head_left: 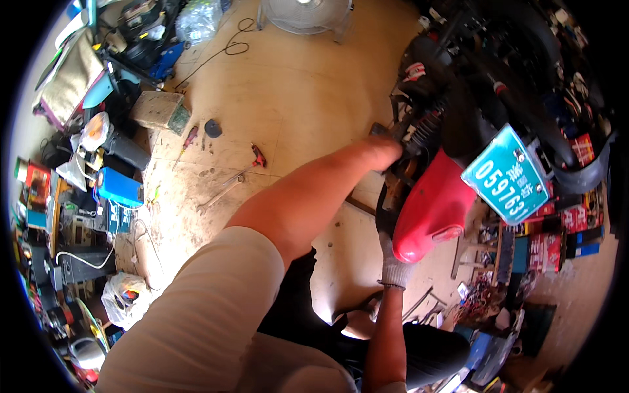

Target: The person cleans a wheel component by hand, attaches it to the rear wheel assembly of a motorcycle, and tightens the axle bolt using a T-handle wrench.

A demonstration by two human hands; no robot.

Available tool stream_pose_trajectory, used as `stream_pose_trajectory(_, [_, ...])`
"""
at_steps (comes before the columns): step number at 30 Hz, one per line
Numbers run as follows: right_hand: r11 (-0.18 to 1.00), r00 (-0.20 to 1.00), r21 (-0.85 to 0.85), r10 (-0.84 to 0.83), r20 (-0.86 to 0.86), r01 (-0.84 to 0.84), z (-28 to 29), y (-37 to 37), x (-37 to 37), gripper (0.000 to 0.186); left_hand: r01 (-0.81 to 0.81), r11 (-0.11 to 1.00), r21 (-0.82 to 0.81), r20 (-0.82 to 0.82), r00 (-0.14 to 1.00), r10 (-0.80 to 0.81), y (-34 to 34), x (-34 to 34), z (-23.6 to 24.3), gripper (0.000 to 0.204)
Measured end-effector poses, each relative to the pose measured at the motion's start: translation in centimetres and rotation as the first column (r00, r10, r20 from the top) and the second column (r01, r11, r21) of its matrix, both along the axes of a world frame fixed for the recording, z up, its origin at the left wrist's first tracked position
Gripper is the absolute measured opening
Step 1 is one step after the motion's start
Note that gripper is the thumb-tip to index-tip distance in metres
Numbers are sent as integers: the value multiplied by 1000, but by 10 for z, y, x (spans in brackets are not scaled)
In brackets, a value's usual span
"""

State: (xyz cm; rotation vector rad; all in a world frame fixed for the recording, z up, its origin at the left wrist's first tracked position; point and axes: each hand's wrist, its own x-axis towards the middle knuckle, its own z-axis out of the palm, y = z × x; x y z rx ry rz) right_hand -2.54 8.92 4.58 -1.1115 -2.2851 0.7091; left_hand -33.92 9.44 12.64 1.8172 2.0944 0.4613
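Observation:
A scooter or motorbike with a red rear body panel [432, 209] and a blue-green number plate [506, 174] stands at my right. My left arm reaches across to its side, where my left hand [398, 136] is beside the coil-spring shock absorber [426, 124]. That hand merges with the dark parts, so its fingers cannot be made out. Lower down, my right hand [395, 267], in a grey glove with a dark front, is under the tip of the red panel. The panel and shadow hide its fingers. Whether either hand grips anything is not visible.
On the floor to the left lie a red-handled screwdriver [190, 139], a wrench [220, 193], a red-and-black-handled tool [258, 156] and a black disc [213, 128]. A block [157, 109] and piled parts line the left. A fan [304, 16] stands ahead; boxes [545, 242] sit right.

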Motion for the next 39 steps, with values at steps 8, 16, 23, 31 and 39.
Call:
stream_pose_trajectory(8, [1000, 1000, -8, 1, -15, -2, 4, -6, -5, 78, 57, 998, -11, -6, 998, -57, 2, -5, 0, 19])
stream_pose_trajectory(16, [999, 999, -45, -5, -44, 3, 6, -10, -6, 78, 23, 995, -92, -40, 999, -27, -3, 3, 15, 19])
stream_pose_trajectory(23, [996, 995, -91, -26, -96, 17, 21, -17, -13, 76, 18, 989, -150, -69, 997, -29, -4, 7, 27, 20])
stream_pose_trajectory(31, [980, 995, -197, -53, -85, 35, 29, -19, -15, 75, 41, 992, -117, -53, 997, -47, -2, 3, 18, 19])
stream_pose_trajectory(39, [993, 997, -106, -50, -53, 44, 22, -16, -14, 78, 65, 996, -63, -56, 996, -68, 3, -2, 6, 18])
